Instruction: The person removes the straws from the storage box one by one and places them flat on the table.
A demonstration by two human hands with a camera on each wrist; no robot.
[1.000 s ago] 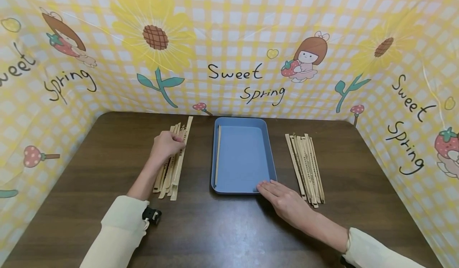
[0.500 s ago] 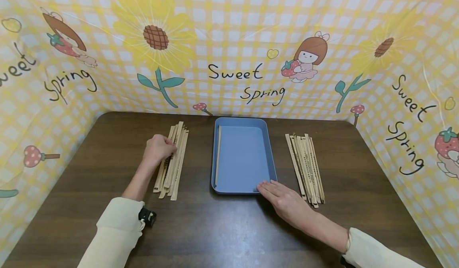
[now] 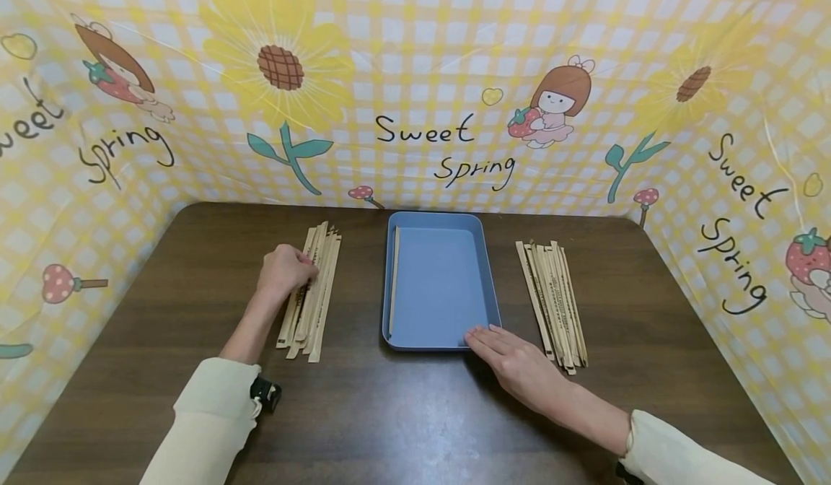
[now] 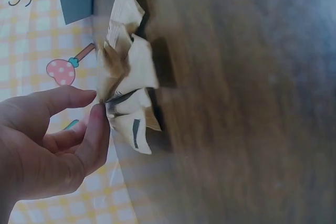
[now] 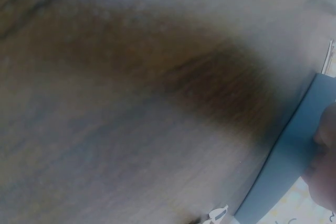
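At the left pile of slim paper-wrapped sticks (image 3: 317, 297), my left hand (image 3: 283, 272) pinches one stick between thumb and forefinger. In the left wrist view the flat wrapper ends (image 4: 139, 69) fan out beyond the fingertips of the left hand (image 4: 58, 135). My right hand (image 3: 513, 359) rests with straight fingers on the near right corner of a blue tray (image 3: 441, 348). One brown wrapped stick (image 3: 394, 283) lies lengthwise along the tray's left wall. The right wrist view shows part of the right hand (image 5: 323, 166) against the tray's side (image 5: 289, 156).
A second pile of paper-wrapped sticks (image 3: 554, 304) lies to the right of the tray. Everything stands on a dark wooden table (image 3: 402, 420). Behind it and at both sides hangs a yellow checked cloth (image 3: 415, 59).
My left hand has moved left and slightly back toward me, bringing a stick from the pile's right edge onto its top. In the last half second it barely shifts. The right hand stays put.
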